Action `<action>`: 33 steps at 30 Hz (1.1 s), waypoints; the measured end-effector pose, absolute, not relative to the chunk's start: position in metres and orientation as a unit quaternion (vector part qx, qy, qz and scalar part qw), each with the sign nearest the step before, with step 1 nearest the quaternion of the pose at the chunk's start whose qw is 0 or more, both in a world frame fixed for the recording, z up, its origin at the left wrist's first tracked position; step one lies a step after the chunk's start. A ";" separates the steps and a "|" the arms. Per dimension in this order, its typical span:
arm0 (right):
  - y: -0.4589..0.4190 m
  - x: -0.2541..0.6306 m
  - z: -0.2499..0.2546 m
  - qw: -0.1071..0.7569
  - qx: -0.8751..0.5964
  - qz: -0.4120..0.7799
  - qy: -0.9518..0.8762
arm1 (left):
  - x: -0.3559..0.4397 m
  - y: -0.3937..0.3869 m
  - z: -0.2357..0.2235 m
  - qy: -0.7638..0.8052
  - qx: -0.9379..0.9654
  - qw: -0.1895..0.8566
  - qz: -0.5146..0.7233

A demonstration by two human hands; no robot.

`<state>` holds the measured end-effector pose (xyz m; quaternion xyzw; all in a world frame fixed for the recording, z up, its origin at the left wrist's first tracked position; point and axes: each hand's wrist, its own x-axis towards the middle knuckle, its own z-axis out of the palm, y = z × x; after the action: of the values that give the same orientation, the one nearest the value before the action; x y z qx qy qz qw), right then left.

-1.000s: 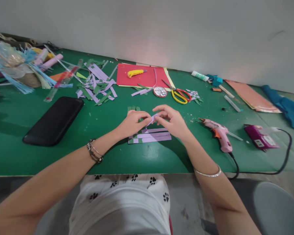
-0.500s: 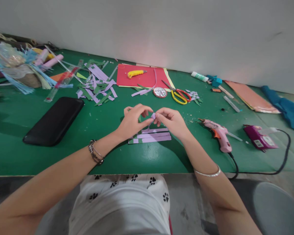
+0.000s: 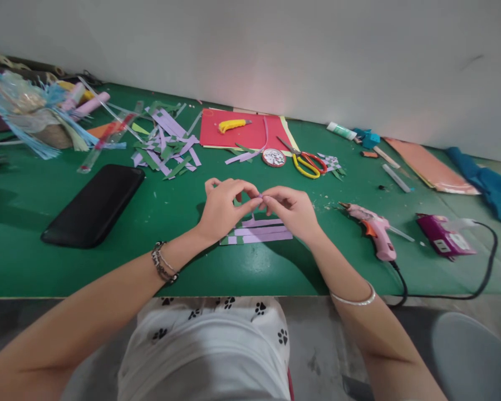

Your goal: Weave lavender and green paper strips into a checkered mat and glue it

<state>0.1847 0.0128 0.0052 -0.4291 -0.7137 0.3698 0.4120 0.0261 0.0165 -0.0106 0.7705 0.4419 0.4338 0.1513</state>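
Pinching the lilac paper strip (image 3: 260, 196) together above the woven paper mat (image 3: 263, 237), left hand (image 3: 223, 209) and right hand (image 3: 294, 210) need light, even pressure.

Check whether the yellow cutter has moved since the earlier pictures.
No: the yellow cutter lies at the same spot on the red sheet.

the cutter (image 3: 232, 126) lay on the sheets (image 3: 212, 136), the scissors (image 3: 309, 167) to their right. the scraps (image 3: 167, 142) lay left of the sheets. the slab (image 3: 94, 206) lay left of the strips (image 3: 267, 236), the glue gun (image 3: 376, 228) right, the box (image 3: 445, 236) farther right.
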 end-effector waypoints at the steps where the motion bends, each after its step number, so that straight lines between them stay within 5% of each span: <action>1: 0.012 0.185 0.006 0.408 -0.433 0.350 -0.724 | 0.026 0.017 -0.010 0.428 0.769 0.175 0.441; 5: 0.010 0.185 0.007 0.386 -0.437 0.281 -0.763 | 0.024 0.020 -0.009 0.385 0.764 0.231 0.463; 16: 0.011 0.187 0.005 0.357 -0.410 0.174 -0.821 | 0.021 0.019 -0.006 0.384 0.811 0.177 0.404; 33: 0.011 0.183 0.002 0.343 -0.411 0.164 -0.829 | 0.026 0.017 -0.007 0.429 0.810 0.115 0.383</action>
<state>0.1831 0.0107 0.0024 -0.4108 -0.8287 0.1645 0.3427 0.0256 0.0169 -0.0070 0.8103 0.4289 0.3825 0.1148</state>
